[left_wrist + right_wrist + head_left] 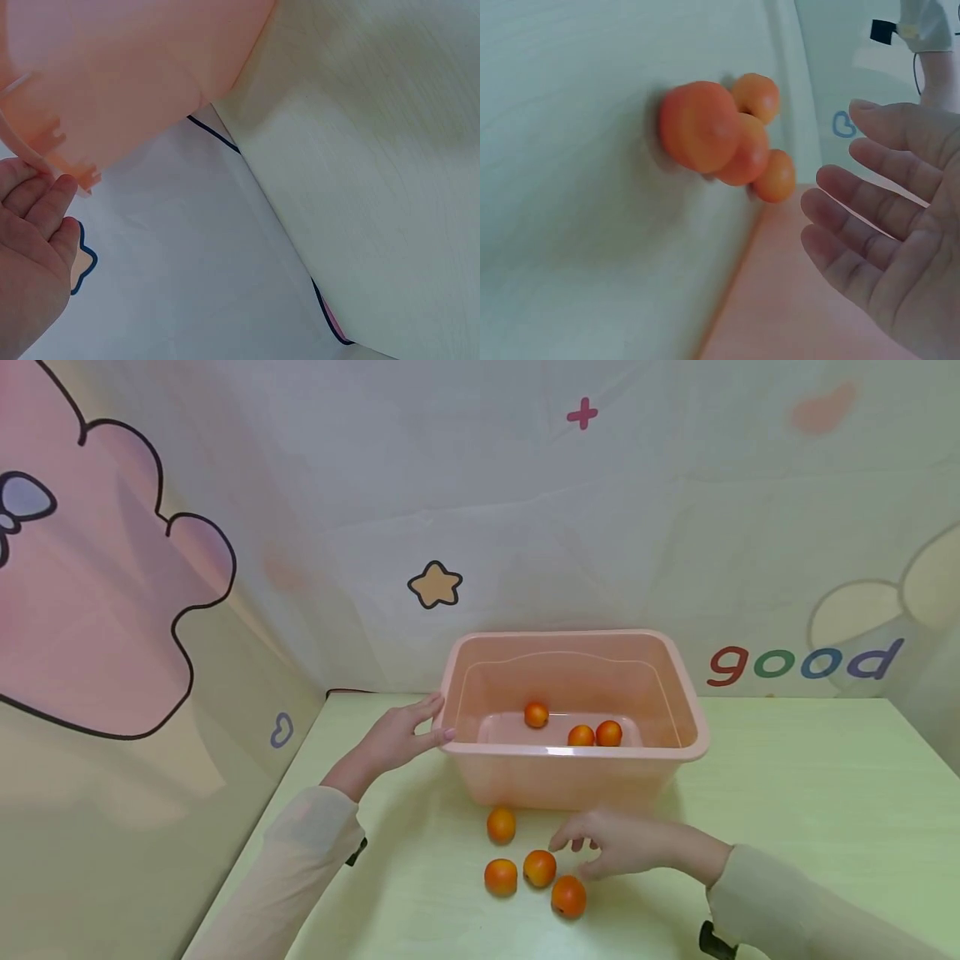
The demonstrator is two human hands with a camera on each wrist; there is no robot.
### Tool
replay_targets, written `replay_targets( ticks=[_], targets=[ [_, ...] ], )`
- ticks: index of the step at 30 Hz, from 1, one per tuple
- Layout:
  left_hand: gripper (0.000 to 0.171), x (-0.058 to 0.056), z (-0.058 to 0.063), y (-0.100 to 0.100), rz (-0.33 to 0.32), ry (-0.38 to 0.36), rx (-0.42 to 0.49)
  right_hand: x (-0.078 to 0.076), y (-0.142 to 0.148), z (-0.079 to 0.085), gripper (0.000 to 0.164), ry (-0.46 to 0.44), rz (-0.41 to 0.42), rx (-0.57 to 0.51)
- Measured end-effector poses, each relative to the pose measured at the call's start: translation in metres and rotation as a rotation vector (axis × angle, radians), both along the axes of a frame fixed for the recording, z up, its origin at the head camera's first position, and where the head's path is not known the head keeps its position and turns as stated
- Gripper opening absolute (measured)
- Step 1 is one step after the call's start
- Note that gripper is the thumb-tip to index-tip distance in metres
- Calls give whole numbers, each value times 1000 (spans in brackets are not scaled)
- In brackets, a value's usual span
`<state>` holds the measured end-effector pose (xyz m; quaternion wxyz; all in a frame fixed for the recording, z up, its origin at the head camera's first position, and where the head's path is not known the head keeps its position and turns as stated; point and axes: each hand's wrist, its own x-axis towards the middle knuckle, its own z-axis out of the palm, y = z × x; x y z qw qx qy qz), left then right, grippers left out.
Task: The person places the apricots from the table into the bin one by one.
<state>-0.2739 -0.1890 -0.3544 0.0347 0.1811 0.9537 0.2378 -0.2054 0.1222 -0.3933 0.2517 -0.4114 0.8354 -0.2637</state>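
A pink plastic storage bin stands against the back wall with three small oranges visible inside. My left hand holds the bin's left rim, thumb on top; in the left wrist view its fingers lie under the rim. Several more oranges sit in a loose group on the table before the bin. Just right of them is my right hand, fingers loosely bent and holding nothing. The right wrist view shows its palm bare, apart from the nearest orange.
The pale green table reaches back to a printed cloth wall with a star and the word "good". A side cloth borders the table at the left. The bin's front wall rises behind the loose oranges.
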Motion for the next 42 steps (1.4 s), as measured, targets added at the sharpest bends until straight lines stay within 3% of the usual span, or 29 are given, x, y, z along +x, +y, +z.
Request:
replay_targets(
  ticks=[4, 17, 27, 33, 38, 42],
  targets=[
    [68, 0, 0, 0, 0, -6, 3, 3, -2, -12, 30, -4, 6, -4],
    [73, 0, 1, 0, 2, -10, 5, 14, -9, -46, 30, 127, 37, 69],
    [67, 1, 1, 1, 3, -10, 12, 17, -9, -54, 32, 104, 55, 80],
    [68, 1, 1, 1, 0, -2, 0, 17, -11, -35, 34, 88, 46, 62],
    [68, 1, 1, 1, -6, 14, -3, 12, -12, -5, 31, 88, 46, 38],
    [68, 1, 1, 1, -1, 9, 0, 7, -13, 23, 26, 160, 78, 28]
  ],
)
